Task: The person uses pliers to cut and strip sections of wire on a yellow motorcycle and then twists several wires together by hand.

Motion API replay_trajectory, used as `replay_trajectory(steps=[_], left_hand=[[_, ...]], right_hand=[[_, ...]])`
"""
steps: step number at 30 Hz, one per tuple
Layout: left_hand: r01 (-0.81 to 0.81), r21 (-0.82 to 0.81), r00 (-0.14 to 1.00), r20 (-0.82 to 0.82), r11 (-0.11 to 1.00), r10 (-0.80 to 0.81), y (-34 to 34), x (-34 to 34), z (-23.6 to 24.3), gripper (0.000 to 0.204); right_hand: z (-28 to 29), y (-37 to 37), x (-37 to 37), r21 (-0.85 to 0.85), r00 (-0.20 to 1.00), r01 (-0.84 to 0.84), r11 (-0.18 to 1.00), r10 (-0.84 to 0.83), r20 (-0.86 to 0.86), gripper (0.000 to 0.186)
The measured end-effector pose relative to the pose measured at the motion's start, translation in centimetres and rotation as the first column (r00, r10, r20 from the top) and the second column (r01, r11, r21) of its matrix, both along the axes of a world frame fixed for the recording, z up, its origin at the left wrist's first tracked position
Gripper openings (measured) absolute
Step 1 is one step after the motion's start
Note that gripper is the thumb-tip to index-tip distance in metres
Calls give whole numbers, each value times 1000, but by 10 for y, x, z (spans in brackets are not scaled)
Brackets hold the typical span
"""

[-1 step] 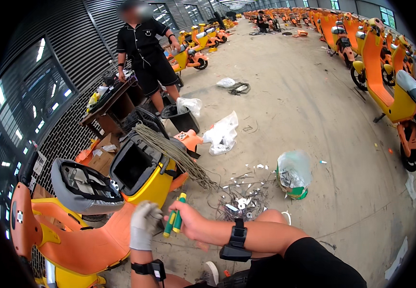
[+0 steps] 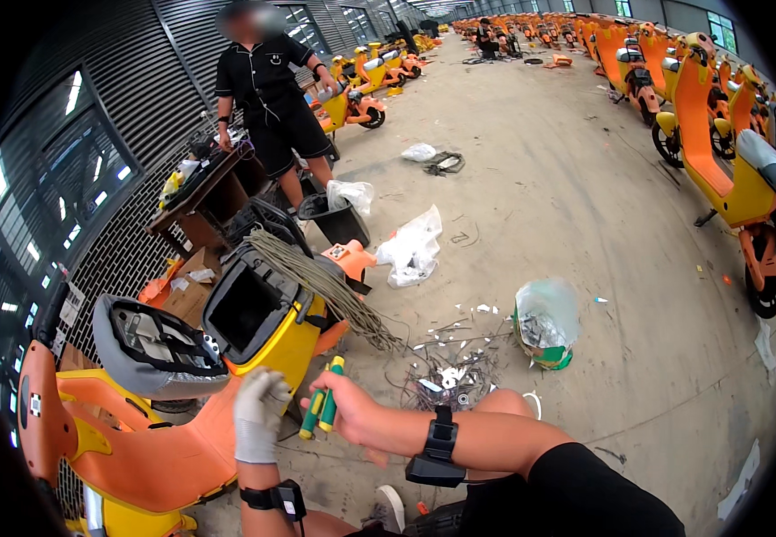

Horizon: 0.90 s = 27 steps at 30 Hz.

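My right hand [image 2: 352, 407], bare, is closed round a hand tool with two green-and-yellow handles [image 2: 329, 404]; its working end does not show. Just left of it is my left hand [image 2: 258, 413] in a pale grey glove, its fingers curled in. What those fingers hold, if anything, is hidden. Both hands are above the orange footboard side of a yellow-and-orange scooter [image 2: 164, 447]. Its grey padded seat [image 2: 160, 349] is tipped back, and beside it gapes an open dark storage box [image 2: 249, 304] in the yellow body.
A bundle of grey cables [image 2: 325, 286] drapes over the scooter. Cable scraps and white bits [image 2: 450, 380] litter the floor ahead, near a green-rimmed bucket [image 2: 549, 327]. A white plastic bag [image 2: 413, 251] and black bin [image 2: 339, 219] stand farther off. A person [image 2: 267, 98] stands by a desk.
My gloved left hand has shifted slightly left, away from the tool. The right hand keeps hold of the tool. The whole view has moved very little.
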<state>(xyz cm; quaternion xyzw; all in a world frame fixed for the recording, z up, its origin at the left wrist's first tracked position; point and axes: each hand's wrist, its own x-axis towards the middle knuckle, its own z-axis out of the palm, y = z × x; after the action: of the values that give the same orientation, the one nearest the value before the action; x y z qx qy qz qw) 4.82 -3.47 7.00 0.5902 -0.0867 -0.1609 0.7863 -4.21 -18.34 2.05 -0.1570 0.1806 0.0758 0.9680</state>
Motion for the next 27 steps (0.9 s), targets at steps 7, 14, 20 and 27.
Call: replay_trajectory(steps=[7, 14, 20, 27], left_hand=[[42, 18, 998, -54, 999, -41, -17, 5, -70, 24], [275, -117, 945, -152, 954, -291, -30, 13, -42, 23], [71, 42, 992, 97, 997, -75, -49, 44, -43, 25], [70, -65, 997, 48, 995, -67, -58, 61, -42, 26]], right_hand=[[12, -24, 2, -143, 995, -95, 985, 95, -8, 20], [31, -41, 2, -399, 997, -27, 916, 52, 52, 22], [40, -44, 32, -579, 994, 27, 815, 40, 103, 27], [24, -35, 60, -654, 977, -52, 755, 175, 124, 21]])
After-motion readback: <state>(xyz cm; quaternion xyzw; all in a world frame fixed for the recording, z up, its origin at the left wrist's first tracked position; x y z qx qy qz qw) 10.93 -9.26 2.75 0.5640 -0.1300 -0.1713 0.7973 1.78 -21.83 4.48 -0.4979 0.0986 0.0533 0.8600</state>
